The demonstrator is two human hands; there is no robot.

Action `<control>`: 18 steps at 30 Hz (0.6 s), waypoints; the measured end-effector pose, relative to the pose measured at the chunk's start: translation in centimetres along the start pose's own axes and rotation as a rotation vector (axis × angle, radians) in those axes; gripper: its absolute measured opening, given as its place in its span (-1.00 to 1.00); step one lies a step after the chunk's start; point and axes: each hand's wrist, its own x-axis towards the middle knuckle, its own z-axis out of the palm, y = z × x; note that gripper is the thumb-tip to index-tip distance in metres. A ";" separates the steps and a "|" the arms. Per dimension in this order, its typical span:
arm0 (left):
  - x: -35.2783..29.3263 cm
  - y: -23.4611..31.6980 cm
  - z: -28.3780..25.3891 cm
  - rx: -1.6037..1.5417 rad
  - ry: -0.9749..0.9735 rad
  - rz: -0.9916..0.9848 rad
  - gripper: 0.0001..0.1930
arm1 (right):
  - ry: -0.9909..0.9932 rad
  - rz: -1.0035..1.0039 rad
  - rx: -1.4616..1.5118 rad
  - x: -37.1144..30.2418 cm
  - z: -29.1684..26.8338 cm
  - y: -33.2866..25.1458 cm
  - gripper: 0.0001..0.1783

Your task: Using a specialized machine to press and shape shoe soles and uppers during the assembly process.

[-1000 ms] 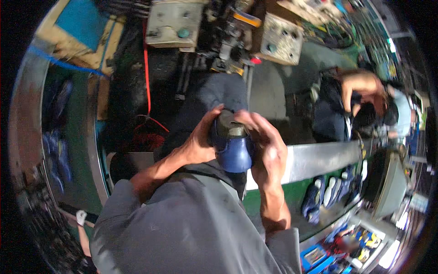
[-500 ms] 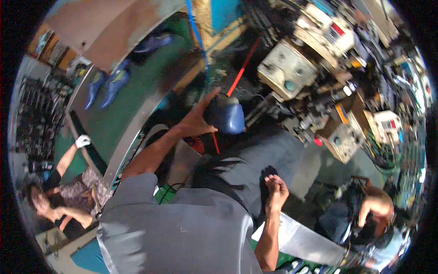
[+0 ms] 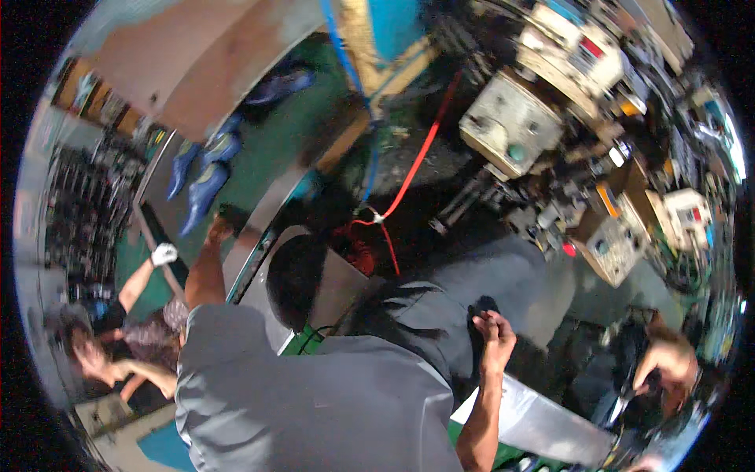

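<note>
My left hand point(image 3: 221, 226) reaches out to the far left, over the edge of a green belt. It is smeared by motion and its fingers do not show clearly. Just beyond it lies a blue shoe point(image 3: 206, 198), toe toward me, with more blue shoes point(image 3: 182, 168) beside it. My right hand point(image 3: 495, 337) hovers above my grey trouser leg point(image 3: 464, 275), its fingers curled together. Whatever they may hold is too small or hidden to name. A red cord point(image 3: 421, 165) hangs taut in front of me, joined at a pale knot to a hanging loop.
A grey control box point(image 3: 513, 126) and other machinery fill the far right. At the left sits a co-worker with a white glove point(image 3: 163, 254); at the right another person point(image 3: 668, 362) bends over. A metal plate point(image 3: 543, 413) lies by my right forearm.
My left hand has swung left from the middle to the belt. The rounded blue thing beside it is gone from there, and another blue shoe shows on the belt. My right hand keeps its pose.
</note>
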 end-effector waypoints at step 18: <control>6.4 32.8 56.0 -0.343 -0.835 0.027 -0.63 | 0.720 -0.055 -0.052 -10.2 -12.7 10.5 -0.64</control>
